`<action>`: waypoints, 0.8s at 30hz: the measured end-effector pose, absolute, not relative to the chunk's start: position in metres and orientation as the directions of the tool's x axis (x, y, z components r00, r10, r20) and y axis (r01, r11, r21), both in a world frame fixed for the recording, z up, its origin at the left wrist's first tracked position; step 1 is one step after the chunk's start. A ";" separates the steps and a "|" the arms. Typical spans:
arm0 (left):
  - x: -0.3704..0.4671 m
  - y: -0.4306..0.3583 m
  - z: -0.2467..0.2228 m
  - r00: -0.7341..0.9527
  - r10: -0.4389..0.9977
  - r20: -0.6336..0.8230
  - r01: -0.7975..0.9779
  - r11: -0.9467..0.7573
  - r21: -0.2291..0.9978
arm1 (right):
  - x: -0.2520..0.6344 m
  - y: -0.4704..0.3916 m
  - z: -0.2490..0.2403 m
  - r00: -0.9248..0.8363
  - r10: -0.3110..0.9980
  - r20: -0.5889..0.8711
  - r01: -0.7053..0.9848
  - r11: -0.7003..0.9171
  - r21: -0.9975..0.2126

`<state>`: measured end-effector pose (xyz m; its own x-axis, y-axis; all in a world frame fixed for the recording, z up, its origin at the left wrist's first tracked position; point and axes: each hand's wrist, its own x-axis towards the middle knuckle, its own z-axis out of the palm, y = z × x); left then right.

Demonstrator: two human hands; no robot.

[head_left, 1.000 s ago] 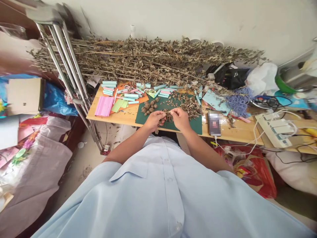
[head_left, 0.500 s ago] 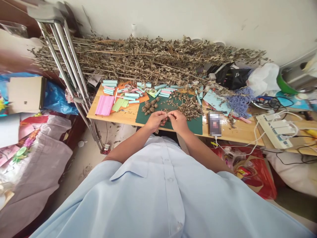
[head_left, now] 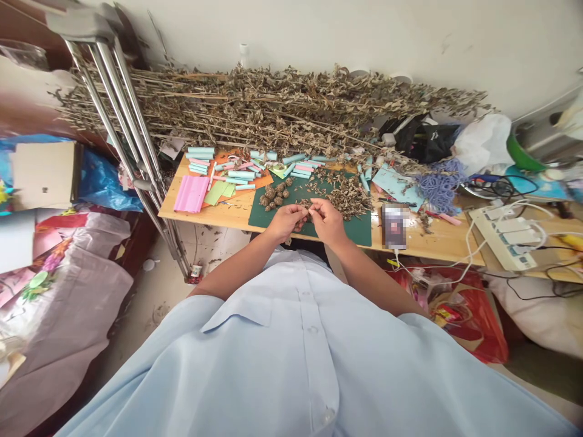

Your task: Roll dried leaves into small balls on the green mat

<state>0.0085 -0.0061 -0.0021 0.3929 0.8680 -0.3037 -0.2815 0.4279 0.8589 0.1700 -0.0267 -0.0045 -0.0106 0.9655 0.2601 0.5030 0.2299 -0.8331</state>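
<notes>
Two hands together at the front edge of the green cutting mat

The left hand (head_left: 285, 223) and the right hand (head_left: 330, 223) are above the front edge of the green cutting mat (head_left: 259, 217), fingertips meeting. The left fingers are curled closed on a dried plant clump (head_left: 288, 241), mostly hidden by the hand; its lower end shows below the palm. The right thumb and index finger are pinched together against the left fingertips; whether a fragment is clamped between them cannot be told at this scale.

On the mat, a cluster of brown dried balls (head_left: 274, 194) lies beyond the left hand. A heap of loose dried leaves (head_left: 350, 197) lies beyond and to the right of the right hand.

The mat rests on a wooden table (head_left: 437, 247). To its left are a pink paper sheet (head_left: 191, 194), green paper sheets (head_left: 217, 193) and rolled blue paper tubes (head_left: 241, 175). To its right, a smartphone (head_left: 394, 227) lies with a white cable attached. Farther right are a tangle of purple-blue cord (head_left: 441, 185) and a white power strip (head_left: 503, 237). A long bundle of dried stems (head_left: 273, 103) spans the rear of the table.
</notes>
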 end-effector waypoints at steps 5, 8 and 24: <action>0.009 -0.006 -0.004 0.404 0.866 -0.295 -0.271 0.421 0.866 | 0.170 -0.026 -0.006 -0.005 0.971 0.238 0.480 0.212 -0.852; 0.009 -0.006 -0.004 0.407 0.866 -0.292 -0.266 0.418 0.869 | 0.170 -0.024 -0.008 0.011 0.981 0.192 0.451 0.167 -0.877; 0.009 -0.006 0.000 0.341 0.885 -0.316 -0.233 0.405 0.884 | 0.166 -0.020 -0.010 0.051 0.993 0.107 0.348 0.083 -0.934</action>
